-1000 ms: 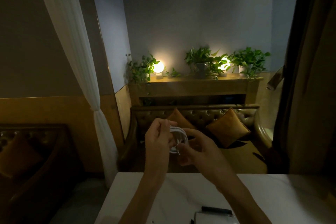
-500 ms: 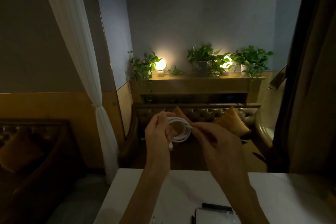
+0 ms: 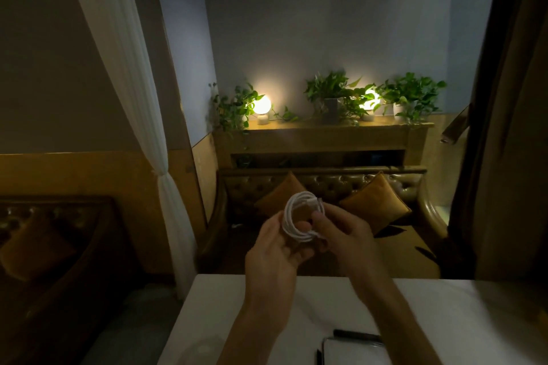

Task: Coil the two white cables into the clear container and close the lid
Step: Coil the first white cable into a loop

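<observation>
A white cable (image 3: 296, 218) is wound into a small round coil and held up above the far edge of the white table (image 3: 320, 311). My left hand (image 3: 274, 255) grips the coil from the lower left. My right hand (image 3: 341, 235) pinches it on the right side, thumb across the loops. A faint round clear shape, maybe the container or its lid (image 3: 204, 348), lies on the table at the bottom left. A second cable is not visible.
A black pen (image 3: 357, 335) and a white notepad or tablet (image 3: 353, 352) lie at the near table edge. Beyond the table stands a tufted sofa (image 3: 332, 184) with orange cushions. A white curtain (image 3: 166, 216) hangs on the left.
The view tilted downward a little. The coil has been turned and gathered into a tighter ring, and both hands have shifted slightly right while still holding it.
</observation>
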The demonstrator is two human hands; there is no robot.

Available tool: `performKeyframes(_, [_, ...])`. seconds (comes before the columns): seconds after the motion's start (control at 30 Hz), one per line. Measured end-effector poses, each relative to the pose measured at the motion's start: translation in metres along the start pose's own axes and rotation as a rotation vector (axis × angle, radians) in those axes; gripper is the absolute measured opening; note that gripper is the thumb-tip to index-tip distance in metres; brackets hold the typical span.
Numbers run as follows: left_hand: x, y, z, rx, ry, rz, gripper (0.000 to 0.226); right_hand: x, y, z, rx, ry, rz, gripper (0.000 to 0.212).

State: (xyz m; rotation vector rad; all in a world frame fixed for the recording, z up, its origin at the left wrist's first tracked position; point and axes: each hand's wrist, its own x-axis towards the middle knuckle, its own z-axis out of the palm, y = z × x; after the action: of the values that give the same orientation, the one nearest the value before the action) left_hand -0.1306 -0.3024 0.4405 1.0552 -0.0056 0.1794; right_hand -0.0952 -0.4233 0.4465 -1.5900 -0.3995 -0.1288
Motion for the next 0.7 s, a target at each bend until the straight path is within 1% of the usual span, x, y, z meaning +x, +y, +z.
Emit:
performKeyframes(0.1, [0.0,0.009,-0.017,0.009,-0.058,-0.175,0.048,0.015,-0.011,-0.021,-0.241,-0.353,0.133,0.021])
performKeyframes(0.13, [0.001,0.011,-0.02,0.047,-0.092,-0.204,0.047,0.019,-0.015,-0.025,-0.304,-0.419,0.158,0.021])
performKeyframes(0.17, [0.002,0.011,-0.023,0.086,-0.121,-0.196,0.042,0.024,-0.018,-0.027,-0.332,-0.438,0.161,0.021])
performKeyframes(0.2, [0.003,0.01,-0.024,0.103,-0.128,-0.17,0.038,0.028,-0.021,-0.025,-0.321,-0.415,0.145,0.021])
performKeyframes(0.23, [0.004,0.008,-0.024,0.095,-0.112,-0.142,0.034,0.03,-0.021,-0.022,-0.275,-0.352,0.126,0.022])
performKeyframes(0.3, [0.007,0.003,-0.021,0.037,-0.055,-0.106,0.031,0.029,-0.015,-0.013,-0.12,-0.177,0.132,0.034])
performKeyframes(0.37, [0.01,-0.003,-0.017,0.004,0.019,-0.07,0.028,0.018,-0.002,-0.004,-0.051,-0.006,0.13,0.048])
performKeyframes(0.4, [0.011,-0.006,-0.015,0.006,0.051,-0.057,0.029,0.009,0.006,-0.001,-0.022,0.056,0.122,0.052])
performKeyframes(0.47, [0.013,-0.013,-0.013,-0.01,0.086,-0.053,0.03,-0.006,0.02,0.004,0.044,0.11,0.123,0.047])
performKeyframes(0.57, [0.012,-0.024,-0.009,-0.02,0.08,-0.07,0.031,-0.017,0.034,0.009,0.061,0.096,0.086,0.023])
performKeyframes(0.6, [0.012,-0.027,-0.007,-0.012,0.062,-0.071,0.029,-0.018,0.037,0.01,0.068,0.115,0.059,0.02])
performKeyframes(0.7, [0.011,-0.037,-0.001,0.062,0.036,-0.07,0.024,-0.017,0.047,0.009,0.064,0.222,0.032,0.021])
